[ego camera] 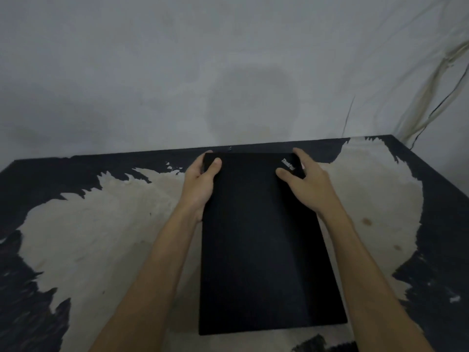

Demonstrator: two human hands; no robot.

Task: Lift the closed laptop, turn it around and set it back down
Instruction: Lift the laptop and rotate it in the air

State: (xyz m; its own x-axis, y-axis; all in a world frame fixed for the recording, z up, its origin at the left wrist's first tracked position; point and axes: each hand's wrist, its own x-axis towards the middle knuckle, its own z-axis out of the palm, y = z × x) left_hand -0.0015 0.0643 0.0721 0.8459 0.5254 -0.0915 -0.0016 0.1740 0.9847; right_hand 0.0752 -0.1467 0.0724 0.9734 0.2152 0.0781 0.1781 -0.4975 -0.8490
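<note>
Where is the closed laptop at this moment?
In the head view the closed laptop sits centre frame over the worn table, long side running away from the person, with the left hand and right hand gripping its far corners.

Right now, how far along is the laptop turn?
Done: both hands are on the closed laptop, left hand and right hand gripping its far corners. In hand: it sits lengthwise, long side pointing away, apparently mid-turn. Whether it is off the table is unclear. Left: finish turning, set down, let go.
</note>
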